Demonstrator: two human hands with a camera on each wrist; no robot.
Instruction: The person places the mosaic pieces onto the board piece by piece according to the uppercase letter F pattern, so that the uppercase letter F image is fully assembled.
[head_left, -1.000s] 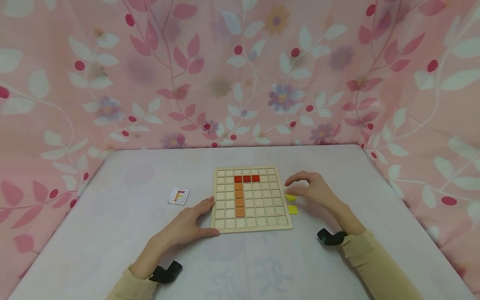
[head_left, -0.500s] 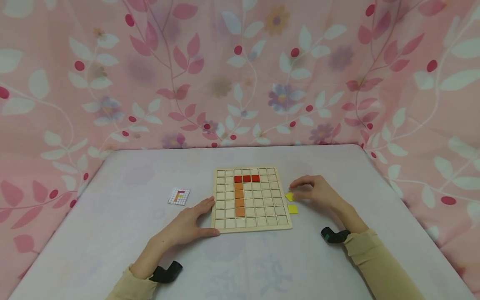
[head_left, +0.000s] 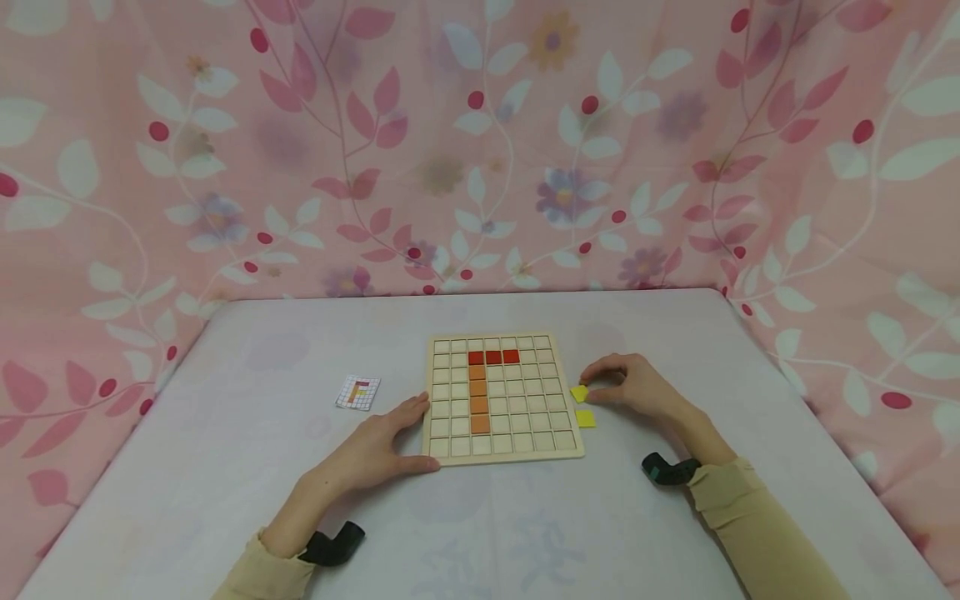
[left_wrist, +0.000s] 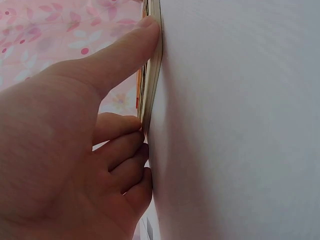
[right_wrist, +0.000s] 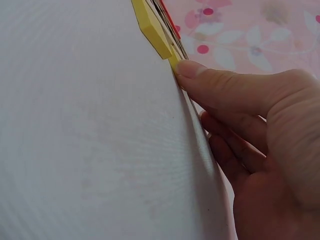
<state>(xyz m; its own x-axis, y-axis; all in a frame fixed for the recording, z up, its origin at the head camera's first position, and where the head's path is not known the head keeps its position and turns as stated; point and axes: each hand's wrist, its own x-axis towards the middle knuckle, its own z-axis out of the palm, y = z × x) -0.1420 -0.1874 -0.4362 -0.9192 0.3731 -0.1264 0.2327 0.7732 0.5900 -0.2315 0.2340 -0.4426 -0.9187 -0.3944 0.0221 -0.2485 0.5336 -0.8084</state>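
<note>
A light wooden grid board point(head_left: 525, 421) lies flat on the table, with three red tiles point(head_left: 493, 357) in a row near its far side and a column of several orange tiles point(head_left: 478, 405). My left hand point(head_left: 367, 450) rests against the board's left edge, thumb at the near left corner, seen along the edge in the left wrist view. Beside the board's right edge, my right hand point(head_left: 637, 387) pinches one yellow tile point(head_left: 579, 393) at its right side; the thumb point(right_wrist: 192, 70) meets it in the right wrist view. Another yellow tile point(head_left: 586, 419) lies nearer me.
A small card point(head_left: 358, 392) printed with a coloured grid pattern lies left of the board. White cloth covers the table point(head_left: 225, 433), and a pink floral curtain point(head_left: 420, 150) hangs behind it. Black wrist mounts point(head_left: 335, 544) sit at both cuffs.
My right hand has drawn slightly right and toward me, uncovering more of the farther yellow tile, and its thumb and finger have closed in on that tile. The left hand stays put.
</note>
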